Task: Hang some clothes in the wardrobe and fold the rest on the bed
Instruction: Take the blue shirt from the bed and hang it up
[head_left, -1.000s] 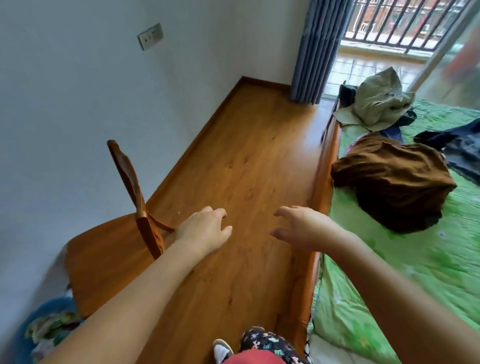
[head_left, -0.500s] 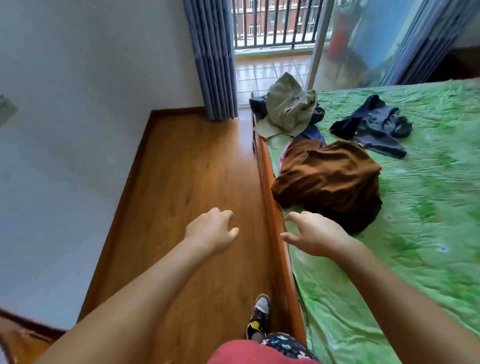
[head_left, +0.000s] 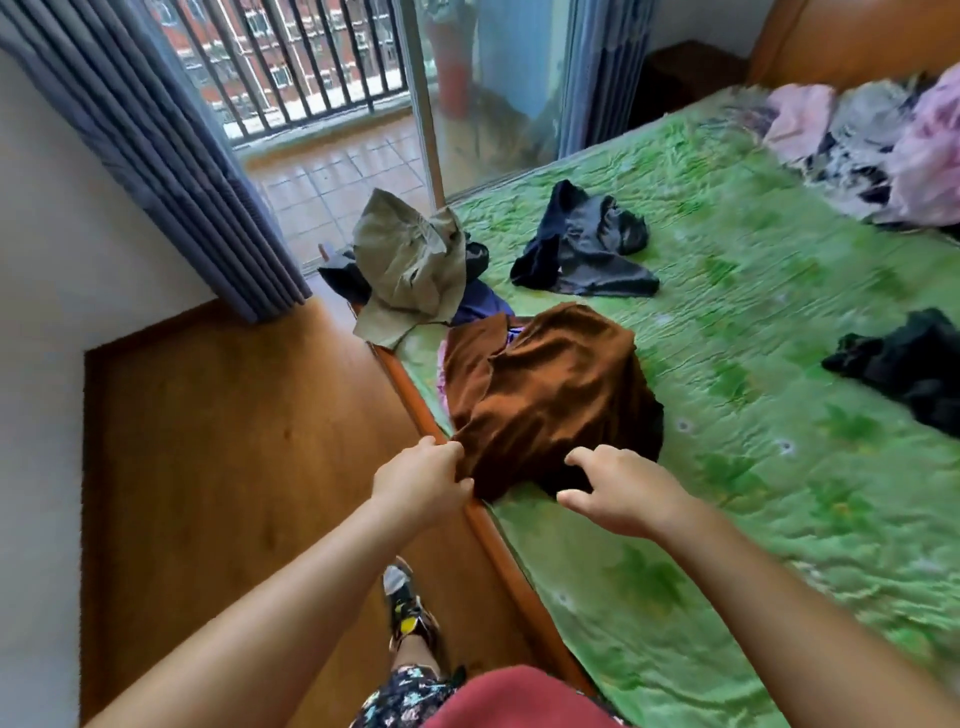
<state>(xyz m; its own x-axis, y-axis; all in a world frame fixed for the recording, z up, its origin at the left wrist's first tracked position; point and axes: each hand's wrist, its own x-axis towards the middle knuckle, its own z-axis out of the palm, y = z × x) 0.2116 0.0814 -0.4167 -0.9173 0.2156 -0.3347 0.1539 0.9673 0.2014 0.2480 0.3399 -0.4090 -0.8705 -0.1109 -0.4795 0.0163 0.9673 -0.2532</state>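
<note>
While we lean in at the long side of the bed (head_left: 753, 519), both our bare arms stretch forward and down, nearly side by side, with the hands apart. Our left hand (head_left: 423, 480) sits palm down above the bed's wooden side rail (head_left: 511, 571). Its fingers are curled against the near left corner of the brown garment (head_left: 545, 395), and we cannot tell whether they pinch the cloth or only touch it. Our right hand (head_left: 623, 491) hovers over the garment's near edge, knuckles up, fingers loosely curled and thumb pointing toward the left hand, holding nothing.

That brown garment lies rumpled on the green sheet, just beside the rail. Beyond it a khaki garment (head_left: 410, 265) is bunched at the bed's corner. A dark grey garment (head_left: 587, 244) lies farther in, a black garment (head_left: 909, 358) lies off to the right, and a pink heap (head_left: 883, 145) sits near the headboard. On the left, a blue-grey curtain (head_left: 156, 156) hangs above the wooden floor (head_left: 234, 441).
</note>
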